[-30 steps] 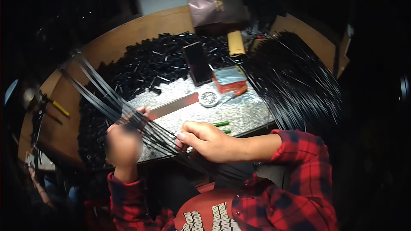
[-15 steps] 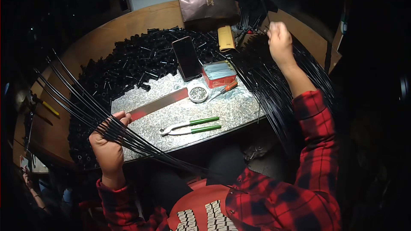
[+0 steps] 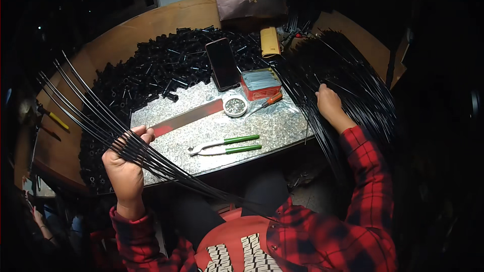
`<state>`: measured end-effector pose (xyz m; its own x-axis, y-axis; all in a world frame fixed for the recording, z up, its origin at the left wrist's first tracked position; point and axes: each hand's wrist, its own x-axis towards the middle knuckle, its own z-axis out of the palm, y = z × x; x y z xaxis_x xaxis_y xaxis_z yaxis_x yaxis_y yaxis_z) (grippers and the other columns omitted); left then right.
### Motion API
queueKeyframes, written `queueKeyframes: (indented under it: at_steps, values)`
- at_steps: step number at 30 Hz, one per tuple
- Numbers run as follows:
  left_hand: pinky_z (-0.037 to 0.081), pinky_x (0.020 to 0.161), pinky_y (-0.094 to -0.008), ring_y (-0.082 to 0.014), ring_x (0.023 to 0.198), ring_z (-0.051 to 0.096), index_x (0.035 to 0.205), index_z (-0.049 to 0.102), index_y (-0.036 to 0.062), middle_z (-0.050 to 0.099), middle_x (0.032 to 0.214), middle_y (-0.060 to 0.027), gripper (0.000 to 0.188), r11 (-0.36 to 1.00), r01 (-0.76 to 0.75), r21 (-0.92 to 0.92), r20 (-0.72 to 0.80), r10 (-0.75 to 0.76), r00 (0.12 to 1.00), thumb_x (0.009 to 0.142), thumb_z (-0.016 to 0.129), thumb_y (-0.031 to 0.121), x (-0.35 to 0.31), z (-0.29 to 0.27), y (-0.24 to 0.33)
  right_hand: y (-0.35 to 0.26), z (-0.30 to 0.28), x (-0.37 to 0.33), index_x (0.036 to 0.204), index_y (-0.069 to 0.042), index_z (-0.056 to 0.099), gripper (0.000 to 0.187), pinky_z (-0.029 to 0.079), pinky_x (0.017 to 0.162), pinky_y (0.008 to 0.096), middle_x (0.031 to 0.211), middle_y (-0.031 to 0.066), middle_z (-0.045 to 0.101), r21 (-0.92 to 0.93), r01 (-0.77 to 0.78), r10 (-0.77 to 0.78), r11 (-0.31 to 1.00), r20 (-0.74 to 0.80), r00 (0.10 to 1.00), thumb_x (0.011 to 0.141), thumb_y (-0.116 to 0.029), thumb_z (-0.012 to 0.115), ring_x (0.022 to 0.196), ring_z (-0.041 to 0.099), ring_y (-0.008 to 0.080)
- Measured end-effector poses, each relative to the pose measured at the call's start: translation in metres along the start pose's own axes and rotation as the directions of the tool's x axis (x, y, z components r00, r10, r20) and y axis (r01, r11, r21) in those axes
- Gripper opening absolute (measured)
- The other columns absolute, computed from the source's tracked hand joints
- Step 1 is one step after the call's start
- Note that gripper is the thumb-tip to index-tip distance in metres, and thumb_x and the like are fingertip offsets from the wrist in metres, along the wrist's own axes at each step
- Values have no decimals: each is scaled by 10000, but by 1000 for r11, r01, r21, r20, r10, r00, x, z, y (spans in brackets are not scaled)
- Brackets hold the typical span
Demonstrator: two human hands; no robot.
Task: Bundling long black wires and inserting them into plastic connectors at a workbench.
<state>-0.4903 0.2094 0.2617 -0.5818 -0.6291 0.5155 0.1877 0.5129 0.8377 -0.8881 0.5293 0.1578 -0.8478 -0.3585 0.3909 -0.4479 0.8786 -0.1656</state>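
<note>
Left hand (image 3: 126, 168): at lower left, fist closed around a bundle of black rods (image 3: 108, 131) fanning toward the upper left.
Pliers (image 3: 224, 145): lay on the speckled surface (image 3: 275, 126), centre.
Right hand (image 3: 328, 102): at right, fingers rested on the rod pile (image 3: 353, 78); whether the grip was closed could not be told.

A person in a long-sleeved red-and-black plaid flannel shirt (image 3: 322, 236), worn open over a red top with a white block-pattern print (image 3: 237, 254) on the chest. Both sleeves reach the wrists, leaving the bare left hand (image 3: 126, 163) and bare right hand (image 3: 328, 103) uncovered, without gloves.
</note>
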Motion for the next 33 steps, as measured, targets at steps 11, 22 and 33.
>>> queueKeyframes:
  at_steps: [11, 22, 33]
  values:
    - [528, 775, -250, -158, 824, 671, 987, 653, -72, 690, 865, -110, 161, 996, 5, -93, -7, -5, 1000, 835, 672, -20, 0, 2, 1, 2, -8, 3, 959, 6, 549, 201, 558, 678, 408, 936, 205, 626, -342, 169, -159, 925, 56, 986, 791, -91, 605, 849, 658, 344]
    - [527, 778, -251, -160, 823, 668, 987, 651, -81, 683, 867, -110, 168, 994, 9, -108, -14, -11, 1000, 827, 675, -37, -1, 1, 3, 24, -36, 4, 975, 0, 632, 196, 561, 747, 375, 1039, 170, 601, -529, 75, -2, 845, 138, 990, 794, -72, 614, 939, 637, 311]
    - [526, 777, -250, -153, 810, 664, 979, 654, -78, 681, 860, -108, 163, 996, 4, -88, -25, -7, 1000, 822, 677, -39, -4, 2, 8, 32, -35, 8, 886, -2, 637, 146, 568, 714, 383, 989, 175, 603, -435, 107, -140, 894, -45, 989, 747, -46, 630, 908, 634, 324]
